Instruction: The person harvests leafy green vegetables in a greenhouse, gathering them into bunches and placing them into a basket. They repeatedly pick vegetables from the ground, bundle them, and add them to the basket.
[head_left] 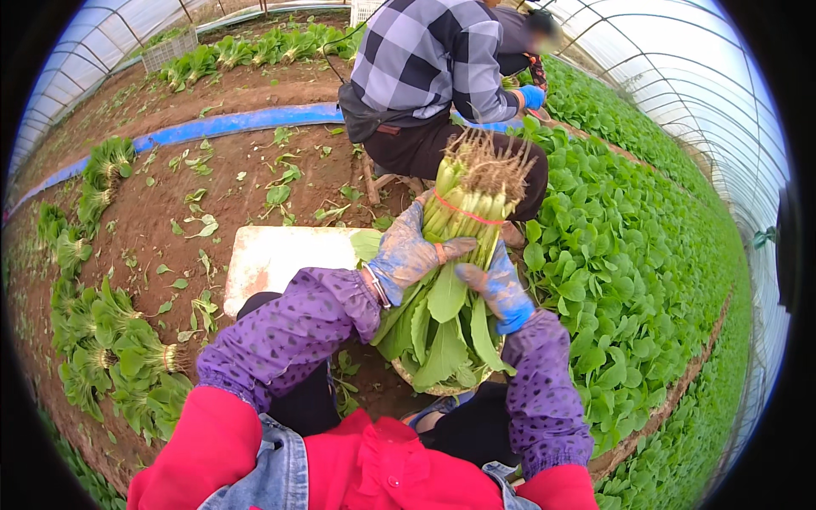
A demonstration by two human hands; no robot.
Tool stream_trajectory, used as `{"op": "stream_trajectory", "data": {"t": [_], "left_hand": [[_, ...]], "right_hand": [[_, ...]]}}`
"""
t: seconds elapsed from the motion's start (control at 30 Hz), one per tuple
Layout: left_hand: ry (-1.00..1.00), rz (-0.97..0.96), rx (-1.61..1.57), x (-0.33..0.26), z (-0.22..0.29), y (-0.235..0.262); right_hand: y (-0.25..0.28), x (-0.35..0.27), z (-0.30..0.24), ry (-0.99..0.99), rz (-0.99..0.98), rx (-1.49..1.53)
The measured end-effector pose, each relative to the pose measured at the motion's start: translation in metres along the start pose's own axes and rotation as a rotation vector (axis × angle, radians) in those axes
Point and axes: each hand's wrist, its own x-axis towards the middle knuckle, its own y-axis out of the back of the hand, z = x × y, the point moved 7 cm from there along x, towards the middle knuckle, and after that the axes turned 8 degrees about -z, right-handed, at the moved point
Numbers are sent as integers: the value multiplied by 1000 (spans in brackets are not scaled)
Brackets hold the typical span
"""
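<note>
A bunch of leafy greens point(455, 276) is held upside down in front of me, its brown roots point(489, 166) up and its leaves hanging down. A red band point(469, 212) circles the pale stems just below the roots. My left hand point(410, 255), in a soiled blue glove, wraps the bunch from the left with the thumb across the stems. From the right, my right hand point(501, 287), gloved the same way, closes on the stems and leaves; some of its fingers are hidden behind them. Under the leaves shows part of a round basket rim point(433, 389).
A white board point(285, 259) lies on the soil to the left. Tied bunches point(127, 340) lie in rows at far left. Growing greens point(629, 280) fill the right side. Ahead sits a person in a checked shirt point(425, 59), with another person beyond. A blue strip point(229, 125) crosses the soil.
</note>
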Motion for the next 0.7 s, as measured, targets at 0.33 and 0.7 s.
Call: {"op": "stream_trajectory", "data": {"t": [0.33, 0.7], "left_hand": [[99, -95, -199, -1, 3, -14], [58, -114, -287, -1, 16, 11]], "right_hand": [[11, 4, 11, 59, 64, -42], [-16, 2, 5, 10, -10, 5]]}}
